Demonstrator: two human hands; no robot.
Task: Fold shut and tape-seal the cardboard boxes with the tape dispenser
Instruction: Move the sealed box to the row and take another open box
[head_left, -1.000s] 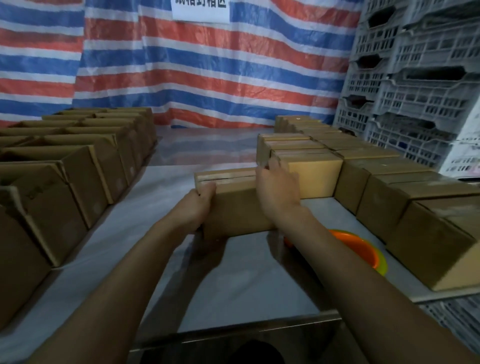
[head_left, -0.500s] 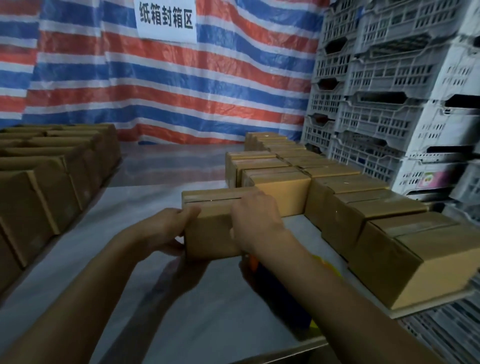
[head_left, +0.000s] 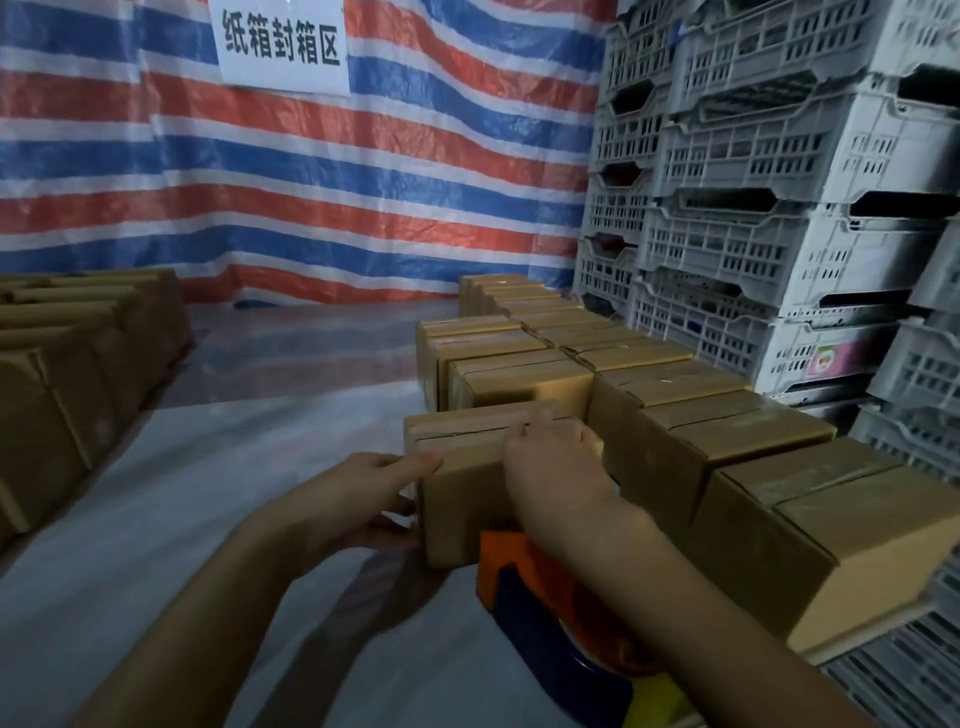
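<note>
One cardboard box (head_left: 467, 499) sits between two hands: the left hand (head_left: 363, 493) grips its left end, thumb along the top edge, and the right hand (head_left: 550, 457) curls over its top. One orange-and-blue tape dispenser (head_left: 524, 587) lies under the right forearm, just beside the box. Three sealed boxes (head_left: 519, 376) line up beyond the right hand.

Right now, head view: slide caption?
Left hand and right hand hold a folded box beside rows of boxes, tape dispenser below.

Dim room, brighter light on the striped tarp (head_left: 363, 208) and crates (head_left: 753, 156), soft shadows on the table (head_left: 208, 493), foreground murky, wide-angle bending at edges, slight blur throughout
</note>
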